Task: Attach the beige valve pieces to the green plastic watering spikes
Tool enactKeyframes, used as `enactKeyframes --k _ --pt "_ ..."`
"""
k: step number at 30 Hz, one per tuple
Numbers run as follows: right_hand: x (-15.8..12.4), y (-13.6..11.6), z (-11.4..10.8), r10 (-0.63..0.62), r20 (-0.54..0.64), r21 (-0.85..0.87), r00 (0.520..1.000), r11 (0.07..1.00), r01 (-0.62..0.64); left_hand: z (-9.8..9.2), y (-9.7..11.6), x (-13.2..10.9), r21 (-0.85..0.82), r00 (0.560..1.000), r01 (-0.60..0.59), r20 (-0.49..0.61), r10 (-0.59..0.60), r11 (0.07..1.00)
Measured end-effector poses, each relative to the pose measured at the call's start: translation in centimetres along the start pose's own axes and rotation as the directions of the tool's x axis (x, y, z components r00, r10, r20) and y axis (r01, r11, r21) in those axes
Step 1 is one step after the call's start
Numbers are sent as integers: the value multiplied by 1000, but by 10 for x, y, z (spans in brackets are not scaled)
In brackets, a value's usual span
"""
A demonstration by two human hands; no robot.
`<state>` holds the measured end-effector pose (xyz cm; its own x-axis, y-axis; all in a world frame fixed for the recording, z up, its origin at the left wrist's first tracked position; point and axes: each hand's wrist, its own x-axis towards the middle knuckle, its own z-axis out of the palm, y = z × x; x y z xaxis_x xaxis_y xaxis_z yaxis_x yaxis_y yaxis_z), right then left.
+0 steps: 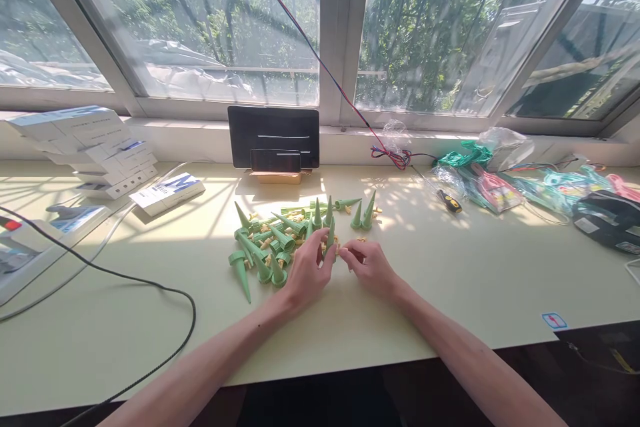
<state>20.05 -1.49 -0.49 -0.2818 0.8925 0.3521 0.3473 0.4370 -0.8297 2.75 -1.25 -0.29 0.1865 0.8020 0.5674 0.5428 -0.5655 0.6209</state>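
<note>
My left hand (309, 268) is closed around a green plastic cone spike (331, 232), its point upward. Close to the base of that spike, my right hand (373, 268) is in a pinch; a small pale bit shows by its fingertips, too small to name. Left of and behind my left hand lies a pile of ribbed-collar green spikes (283, 240), mixed with small tan pieces (255, 216). Two more green spikes (369, 212) stand point up beyond my right hand, beside a few tan pieces (378, 211).
A dark tablet (274, 127) and a phone (275, 161) on a stand face me at the back. White boxes (85, 147) and a power strip (50, 240) are left, with a black cable (150, 285) across the table. A screwdriver (450, 201) and bagged cords (495, 188) lie right.
</note>
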Motion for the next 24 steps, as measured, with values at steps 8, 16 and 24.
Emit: enactKeyframes --k 8,16,24 --pt "-1 1 1 -4 26 -33 1000 999 5 0 0 1 7 1000 -13 -18 13 1000" --pt "0 1 1 -7 43 -27 999 1000 8 1 -4 -1 27 1000 -14 -24 15 1000" --pt "1 5 3 -2 41 -47 999 999 4 1 -5 -1 17 1000 4 -2 -4 1000"
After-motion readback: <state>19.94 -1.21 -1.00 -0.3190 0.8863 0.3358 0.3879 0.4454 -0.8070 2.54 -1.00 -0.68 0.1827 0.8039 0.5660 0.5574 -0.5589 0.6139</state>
